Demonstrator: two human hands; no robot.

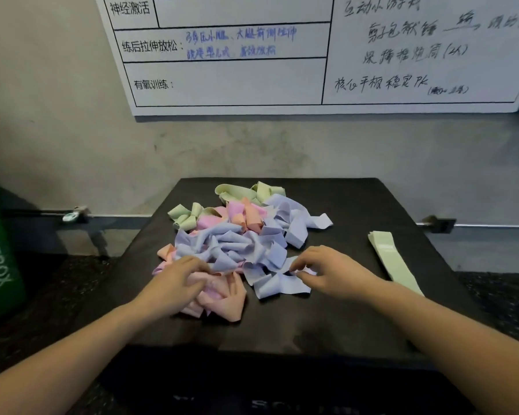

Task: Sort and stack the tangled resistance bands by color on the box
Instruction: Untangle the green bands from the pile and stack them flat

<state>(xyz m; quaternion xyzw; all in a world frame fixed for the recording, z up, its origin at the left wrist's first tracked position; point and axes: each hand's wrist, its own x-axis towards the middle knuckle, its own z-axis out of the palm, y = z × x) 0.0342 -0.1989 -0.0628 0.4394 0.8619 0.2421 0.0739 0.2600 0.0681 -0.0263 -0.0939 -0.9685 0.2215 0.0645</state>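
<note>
Head view, near to far. Both forearms reach over the near edge of the black box (357,319). Left hand (177,280) rests on the pink bands (219,298) at the near side of the heap; its fingers are curled into the folds, though whether they actually grip I cannot tell. Right hand (330,271) pinches a lavender band (279,286) between thumb and fingertips.

Step in hand, as I judge it: freeing one lavender band. Best done by holding the heap down with the left hand and drawing the band out slowly along its length, following each loop rather than tugging, then flattening it before stacking.

Counts: one tangled heap (240,235) at the middle of the box top, in four colours (pink, lavender, orange, pale green); individual bands cannot be counted while knotted. One sorted green stack (393,259) lies flat along the right edge; its layers are too thin to count. One whiteboard (282,70) hangs on the wall beyond.
</note>
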